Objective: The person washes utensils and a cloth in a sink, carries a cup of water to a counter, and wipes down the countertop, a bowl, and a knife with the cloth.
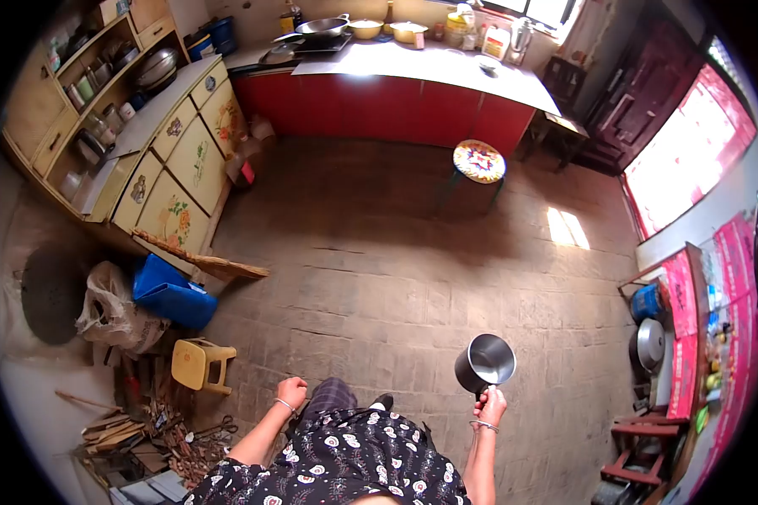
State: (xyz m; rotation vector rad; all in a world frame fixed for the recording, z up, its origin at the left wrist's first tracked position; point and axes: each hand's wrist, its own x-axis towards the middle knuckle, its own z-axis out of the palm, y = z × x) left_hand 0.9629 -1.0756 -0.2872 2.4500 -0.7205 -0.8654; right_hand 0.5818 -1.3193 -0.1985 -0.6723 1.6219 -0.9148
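Metal pot [485, 364], mouth up, held over the floor [379, 311] by its handle [483, 393] in the closed right hand [492, 407], presumably to clear the body; left hand [291, 391] curled, nothing visible in it.

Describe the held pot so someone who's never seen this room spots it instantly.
Find the floor filling the middle of the view. Low on it, right of centre, the right hand holds the grey metal pot. It's deep, unlike the wide pan on the far counter, and the only pot in a hand.
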